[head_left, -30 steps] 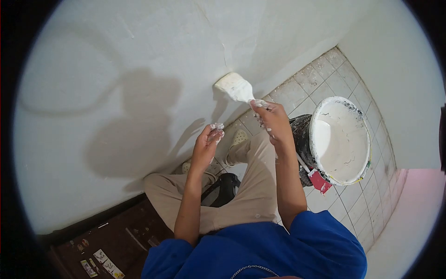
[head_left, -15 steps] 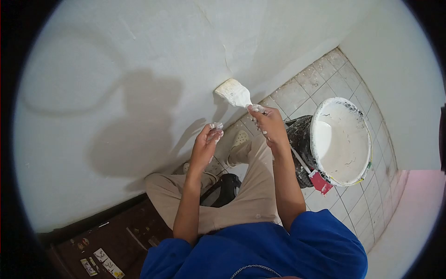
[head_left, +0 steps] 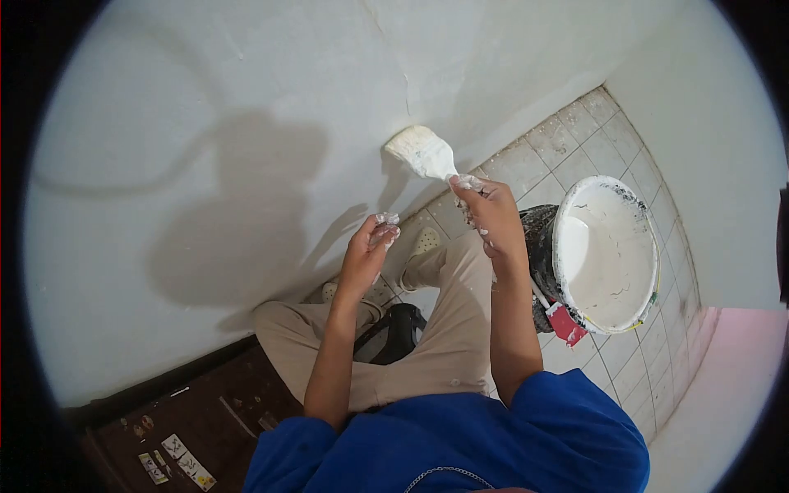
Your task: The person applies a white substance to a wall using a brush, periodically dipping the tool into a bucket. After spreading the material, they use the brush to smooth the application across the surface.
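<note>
My right hand (head_left: 491, 209) is closed around the handle of a wide paintbrush (head_left: 427, 154), its fingers spattered with white paint. The brush is coated white, and its bristle end meets the pale wall (head_left: 329, 74) just below a thin crack. Lower and to the left, my left hand (head_left: 372, 251) is held in front of the wall with its fingers curled together. White paint smears its fingertips, and nothing shows in its grasp. Right of my right hand stands a dark bucket (head_left: 541, 238) with a paint-crusted white rim and white paint inside.
A red scraper (head_left: 566, 324) with a pale handle leans against the bucket. Paint-specked tiles (head_left: 526, 168) cover the floor up to the corner. At lower left is a dark brown surface (head_left: 205, 419) bearing stickers (head_left: 189, 464). A black object (head_left: 403, 333) sits between my legs.
My right hand and the brush have moved slightly up and to the right, the bristles staying at the wall. My left hand has hardly moved.
</note>
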`<action>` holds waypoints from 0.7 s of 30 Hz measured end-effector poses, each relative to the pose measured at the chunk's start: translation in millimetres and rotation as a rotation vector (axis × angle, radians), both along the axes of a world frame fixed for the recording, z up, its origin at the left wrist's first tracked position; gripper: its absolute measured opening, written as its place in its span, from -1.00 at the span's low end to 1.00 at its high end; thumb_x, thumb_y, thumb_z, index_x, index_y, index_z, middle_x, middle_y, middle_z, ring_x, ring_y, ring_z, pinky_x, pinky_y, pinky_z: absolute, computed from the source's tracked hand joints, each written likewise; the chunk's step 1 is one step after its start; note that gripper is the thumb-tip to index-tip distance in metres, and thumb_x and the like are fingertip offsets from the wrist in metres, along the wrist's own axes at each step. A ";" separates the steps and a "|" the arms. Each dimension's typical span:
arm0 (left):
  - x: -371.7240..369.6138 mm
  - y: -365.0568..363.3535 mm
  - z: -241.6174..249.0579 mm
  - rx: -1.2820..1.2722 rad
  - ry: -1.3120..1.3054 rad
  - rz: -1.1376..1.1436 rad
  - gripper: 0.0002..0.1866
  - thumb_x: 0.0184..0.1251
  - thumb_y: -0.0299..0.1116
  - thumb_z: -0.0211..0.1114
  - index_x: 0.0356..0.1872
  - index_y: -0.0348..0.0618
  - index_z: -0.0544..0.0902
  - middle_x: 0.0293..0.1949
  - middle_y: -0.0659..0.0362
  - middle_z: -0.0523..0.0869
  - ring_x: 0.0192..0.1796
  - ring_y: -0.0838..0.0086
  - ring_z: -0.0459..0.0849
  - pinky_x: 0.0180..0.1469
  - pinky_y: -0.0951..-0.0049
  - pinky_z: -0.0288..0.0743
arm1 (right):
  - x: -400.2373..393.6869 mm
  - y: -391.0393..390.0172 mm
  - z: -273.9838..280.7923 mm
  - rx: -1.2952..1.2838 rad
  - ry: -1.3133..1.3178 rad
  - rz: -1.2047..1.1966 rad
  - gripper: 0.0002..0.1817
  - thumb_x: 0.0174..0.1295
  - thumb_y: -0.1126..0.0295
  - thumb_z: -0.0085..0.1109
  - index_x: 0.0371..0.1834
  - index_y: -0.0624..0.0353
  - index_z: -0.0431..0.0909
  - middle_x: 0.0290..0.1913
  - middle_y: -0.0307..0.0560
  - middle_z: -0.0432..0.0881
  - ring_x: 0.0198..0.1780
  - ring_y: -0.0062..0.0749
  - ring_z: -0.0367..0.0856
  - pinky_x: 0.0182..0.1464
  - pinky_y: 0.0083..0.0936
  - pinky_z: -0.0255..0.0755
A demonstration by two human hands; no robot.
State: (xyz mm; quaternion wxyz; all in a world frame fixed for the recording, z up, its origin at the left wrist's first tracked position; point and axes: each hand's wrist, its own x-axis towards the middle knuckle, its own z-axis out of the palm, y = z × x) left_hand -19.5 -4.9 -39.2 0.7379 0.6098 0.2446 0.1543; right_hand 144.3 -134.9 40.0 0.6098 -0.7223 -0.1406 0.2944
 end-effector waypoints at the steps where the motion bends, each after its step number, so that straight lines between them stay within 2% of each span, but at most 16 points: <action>1: 0.8 -0.6 4.4 0.009 0.018 -0.002 -0.75 0.39 -0.47 0.15 0.04 -0.30 0.51 -0.08 0.17 0.61 0.02 0.55 0.55 0.11 0.55 0.40 | 0.8 -2.5 -5.1 -0.064 0.006 0.015 -0.66 0.22 0.23 0.23 -0.43 0.37 0.63 -0.70 -0.33 0.36 -0.62 -0.66 0.24 -0.57 -0.52 0.11; 5: -7.4 5.4 2.2 0.023 0.037 0.053 -0.76 0.40 -0.46 0.15 0.03 -0.31 0.51 -0.09 0.17 0.62 0.01 0.55 0.56 0.12 0.55 0.39 | -7.2 -11.1 -61.1 -0.206 0.048 0.073 -0.66 0.22 0.26 0.22 -0.52 0.37 0.59 -0.71 -0.35 0.33 -0.63 -0.66 0.23 -0.57 -0.49 0.11; 11: -22.1 18.8 -7.4 0.037 0.051 0.067 -0.77 0.40 -0.45 0.14 0.01 -0.32 0.51 -0.12 0.15 0.63 -0.01 0.54 0.57 0.12 0.52 0.41 | -6.7 0.2 -131.2 -0.267 -0.004 0.084 -0.61 0.17 0.21 0.25 -0.61 0.38 0.57 -0.74 -0.17 0.42 -0.64 -0.51 0.36 -0.52 -0.41 0.23; 14: -21.1 15.9 -5.7 0.039 0.053 0.067 -0.78 0.40 -0.45 0.14 0.00 -0.31 0.51 -0.11 0.15 0.63 -0.01 0.54 0.57 0.12 0.52 0.41 | 4.8 19.6 -170.7 -0.349 -0.137 0.120 -0.68 0.17 0.25 0.28 -0.61 0.24 0.56 -0.71 -0.34 0.37 -0.68 -0.68 0.22 -0.63 -0.56 0.05; 17: -20.3 14.1 -5.0 0.023 0.066 0.083 -0.78 0.40 -0.46 0.13 0.00 -0.31 0.51 -0.11 0.14 0.63 -0.01 0.54 0.57 0.13 0.52 0.40 | 5.7 33.5 -149.7 -0.217 -0.112 0.070 -0.70 0.17 0.25 0.28 -0.62 0.21 0.56 -0.70 -0.35 0.39 -0.68 -0.68 0.22 -0.64 -0.57 0.04; 20: -20.8 13.8 -7.2 0.021 0.048 0.070 -0.78 0.41 -0.46 0.13 0.01 -0.31 0.51 -0.10 0.14 0.62 0.01 0.54 0.57 0.13 0.51 0.40 | -2.8 22.1 -103.3 -0.096 0.027 0.010 -0.62 0.18 0.21 0.23 -0.61 0.33 0.56 -0.75 -0.23 0.40 -0.64 -0.53 0.38 -0.52 -0.42 0.27; 21: -20.7 13.4 -8.8 0.013 0.048 0.067 -0.78 0.41 -0.45 0.13 0.01 -0.30 0.51 -0.10 0.15 0.62 0.01 0.53 0.56 0.13 0.51 0.40 | -4.2 15.6 -98.6 -0.115 0.049 0.009 -0.62 0.19 0.21 0.23 -0.61 0.32 0.56 -0.74 -0.25 0.40 -0.65 -0.54 0.36 -0.54 -0.42 0.26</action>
